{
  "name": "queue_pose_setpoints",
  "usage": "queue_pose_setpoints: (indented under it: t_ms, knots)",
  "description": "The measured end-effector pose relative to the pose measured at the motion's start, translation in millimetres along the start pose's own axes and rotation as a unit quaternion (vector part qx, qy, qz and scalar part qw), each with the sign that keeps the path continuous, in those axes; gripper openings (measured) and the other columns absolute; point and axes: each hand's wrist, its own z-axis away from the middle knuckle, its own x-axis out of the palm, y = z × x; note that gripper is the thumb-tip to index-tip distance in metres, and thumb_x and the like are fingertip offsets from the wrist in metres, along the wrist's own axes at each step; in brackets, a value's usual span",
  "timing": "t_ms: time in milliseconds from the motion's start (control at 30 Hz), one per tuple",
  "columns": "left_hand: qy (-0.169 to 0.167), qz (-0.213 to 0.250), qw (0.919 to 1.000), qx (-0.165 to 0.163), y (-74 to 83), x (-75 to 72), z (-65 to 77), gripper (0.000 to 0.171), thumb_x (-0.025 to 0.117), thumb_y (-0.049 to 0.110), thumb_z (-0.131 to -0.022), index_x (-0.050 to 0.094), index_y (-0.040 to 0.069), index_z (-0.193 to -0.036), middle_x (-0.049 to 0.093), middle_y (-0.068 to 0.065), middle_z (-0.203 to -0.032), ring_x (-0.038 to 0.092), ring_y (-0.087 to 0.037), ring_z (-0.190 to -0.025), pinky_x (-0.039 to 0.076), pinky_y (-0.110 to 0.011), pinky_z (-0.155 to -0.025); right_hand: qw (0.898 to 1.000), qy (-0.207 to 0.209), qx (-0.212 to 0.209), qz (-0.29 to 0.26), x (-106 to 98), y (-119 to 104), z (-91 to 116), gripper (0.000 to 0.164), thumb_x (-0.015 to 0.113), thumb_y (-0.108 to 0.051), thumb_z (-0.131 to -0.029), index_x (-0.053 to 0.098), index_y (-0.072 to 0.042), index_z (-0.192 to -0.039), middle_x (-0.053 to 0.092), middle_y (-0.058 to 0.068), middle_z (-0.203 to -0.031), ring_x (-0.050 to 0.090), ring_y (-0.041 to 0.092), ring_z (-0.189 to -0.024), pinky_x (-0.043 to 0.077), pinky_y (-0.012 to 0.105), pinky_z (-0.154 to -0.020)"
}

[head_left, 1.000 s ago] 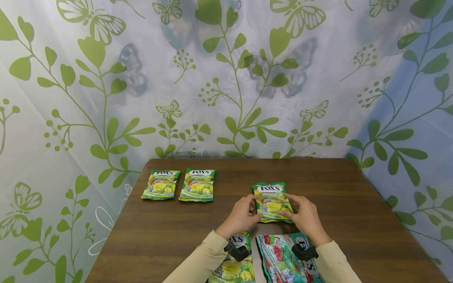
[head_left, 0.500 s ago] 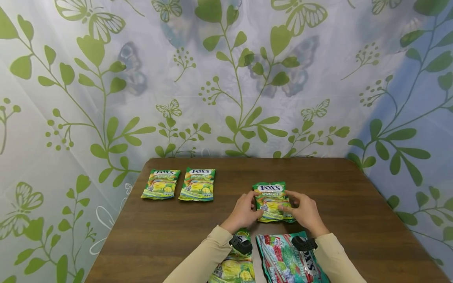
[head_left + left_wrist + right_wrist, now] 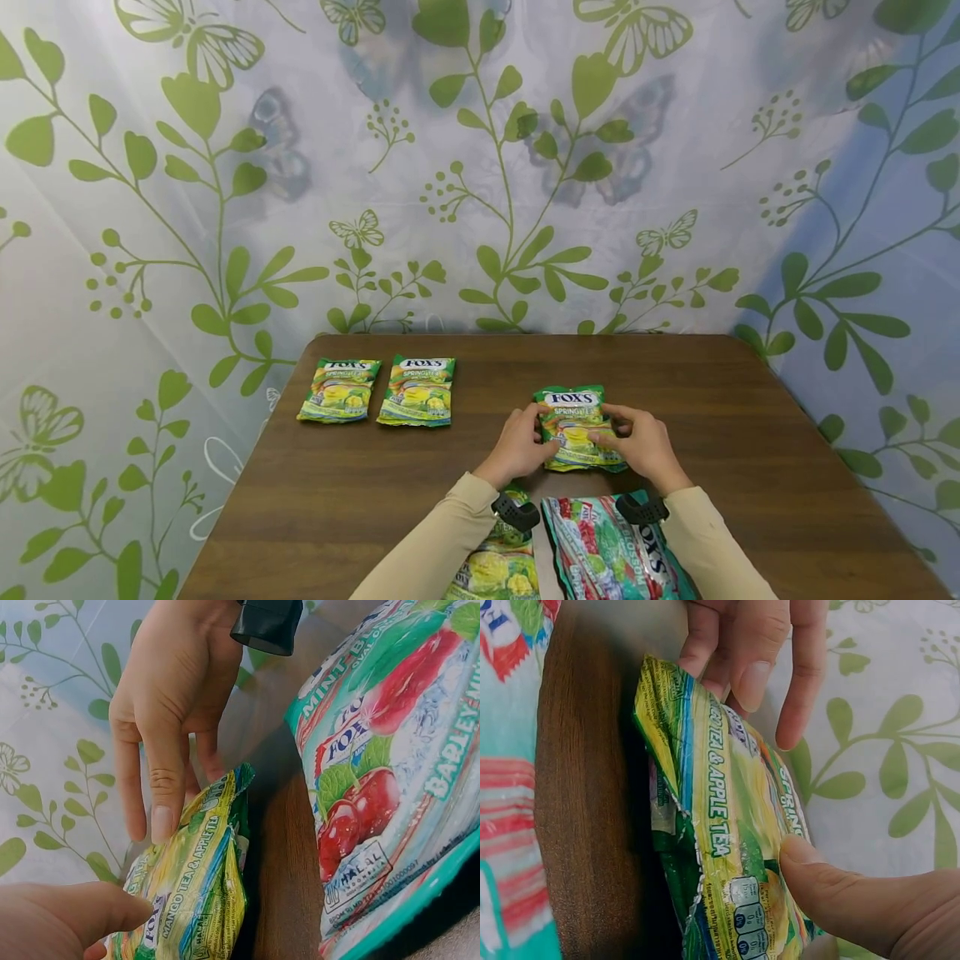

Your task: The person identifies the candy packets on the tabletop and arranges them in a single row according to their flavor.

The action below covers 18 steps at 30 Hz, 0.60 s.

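Observation:
A green and yellow FOX'S Spring Tea candy bag point(image 3: 573, 433) lies face up toward the right of the table, between my hands. My left hand point(image 3: 519, 446) grips its left edge, thumb near the front corner. On the opposite edge, my right hand point(image 3: 648, 446) curls its fingers at the side and sets its thumb on the printed face. The right wrist view shows that thumb point(image 3: 817, 877) pressing the wrapper beside the words Mango Tea & Apple Tea. In the left wrist view my left thumb point(image 3: 112, 907) touches the same bag point(image 3: 199, 885).
Two matching candy bags point(image 3: 341, 392) lie side by side at the back left of the brown table point(image 3: 337, 492). Nearer me, under my forearms, are a larger yellow-green bag point(image 3: 498, 571) and a teal and red mint candy bag point(image 3: 607, 550). A leaf-patterned curtain point(image 3: 480, 167) hangs behind the table.
My left hand has shifted slightly forward and right along the bag's edge, and my right wrist slightly forward. The bag has stayed almost in place.

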Motion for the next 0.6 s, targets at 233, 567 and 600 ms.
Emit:
queue_pose_setpoints:
  t_ms: [233,567,600]
  knots:
    - [0.003,0.003,1.0000,-0.008,-3.8,3.4,-5.0,0.056,0.080,0.012,-0.099,0.057,-0.001,-0.149,0.052,-0.016,-0.111,0.046,-0.013,-0.087,0.045,-0.029,-0.075,1.000,-0.002,0.004,-0.008,1.8,3.9,-3.7,0.062,0.086,-0.027,-0.099,0.065,0.003,-0.149,0.067,0.033,-0.136,0.069,0.048,-0.115,0.063,0.056,-0.086]
    - [-0.001,-0.008,0.9999,-0.015,0.4,5.0,-5.2,0.059,0.080,0.012,-0.098,0.056,-0.003,-0.150,0.050,-0.020,-0.119,0.047,-0.018,-0.089,0.047,-0.033,-0.076,1.000,-0.012,0.020,-0.013,4.8,5.2,-7.0,0.062,0.087,-0.028,-0.098,0.066,0.002,-0.148,0.065,0.035,-0.139,0.069,0.044,-0.112,0.062,0.051,-0.082]
    - [-0.001,-0.011,0.9998,-0.016,0.3,5.5,-5.2,0.059,0.080,0.012,-0.098,0.056,-0.003,-0.150,0.050,-0.020,-0.118,0.047,-0.018,-0.089,0.046,-0.033,-0.076,1.000,-0.013,0.019,-0.012,5.2,5.7,-7.4,0.062,0.087,-0.029,-0.098,0.066,0.002,-0.148,0.064,0.035,-0.140,0.069,0.045,-0.112,0.062,0.051,-0.082]
